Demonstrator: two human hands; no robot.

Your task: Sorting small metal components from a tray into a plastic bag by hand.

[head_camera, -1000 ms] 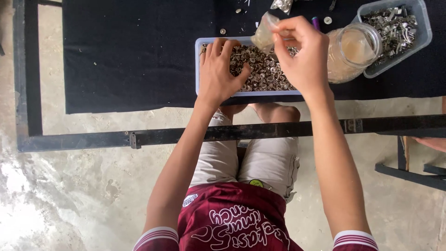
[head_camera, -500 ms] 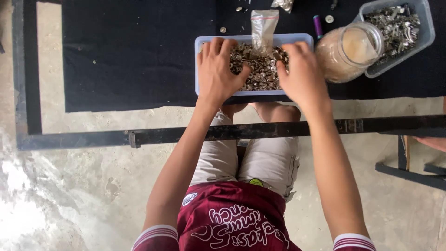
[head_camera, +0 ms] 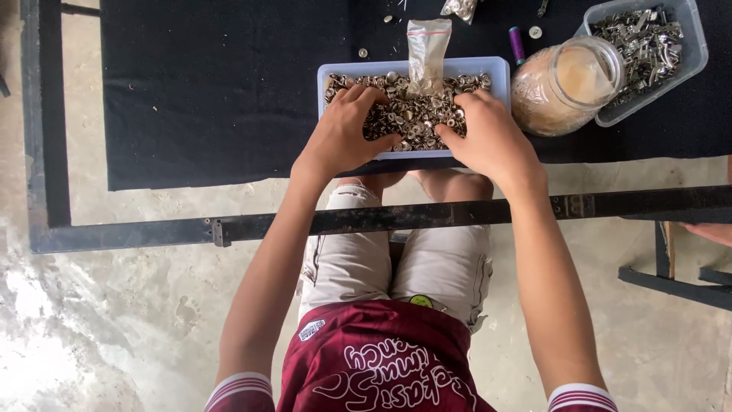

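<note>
Head view: left hand (head_camera: 343,137) and right hand (head_camera: 488,137) lie palm-down, fingers spread and gripping nothing, on metal buttons (head_camera: 412,114) in a tray (head_camera: 496,69); fingertips partly buried.

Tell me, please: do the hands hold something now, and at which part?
It cannot be told: left hand and right hand rest palm-down on the metal pieces, fingertips buried.

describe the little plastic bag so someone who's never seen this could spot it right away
On the black mat sits a pale blue tray of small metal fasteners. The small clear plastic bag stands at its far rim, the only see-through, upright thing there.
</note>
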